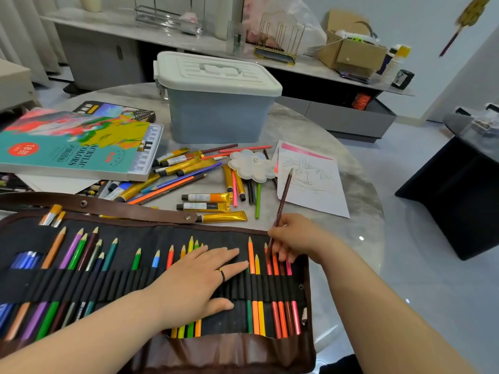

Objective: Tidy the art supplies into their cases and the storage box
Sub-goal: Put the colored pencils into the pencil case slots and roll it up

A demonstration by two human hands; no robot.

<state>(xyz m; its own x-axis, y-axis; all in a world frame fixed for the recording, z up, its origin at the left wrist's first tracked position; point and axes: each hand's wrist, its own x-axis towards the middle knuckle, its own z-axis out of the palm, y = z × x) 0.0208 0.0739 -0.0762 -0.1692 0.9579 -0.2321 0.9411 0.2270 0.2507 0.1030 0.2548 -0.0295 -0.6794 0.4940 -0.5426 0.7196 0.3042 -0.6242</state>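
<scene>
An unrolled black and brown pencil roll (151, 233) lies at the table's near edge, with several coloured pencils in its loops. My left hand (199, 279) presses flat on its middle, fingers straight. My right hand (294, 236) pinches a dark brown pencil (282, 203), tip up, its lower end at the loops near the roll's right end. Loose pencils (172, 184) and gold paint tubes (213, 198) lie scattered beyond the roll. A closed grey storage box (216, 114) stands at the back. The acrylic colours case (73, 147) lies at the left.
A white flower-shaped palette (252, 166) and a sketch sheet (313, 182) lie right of the tubes. Two brushes (52, 215) sit at the roll's upper left. A black stand (456, 195) is off the table to the right. A sideboard with boxes runs behind.
</scene>
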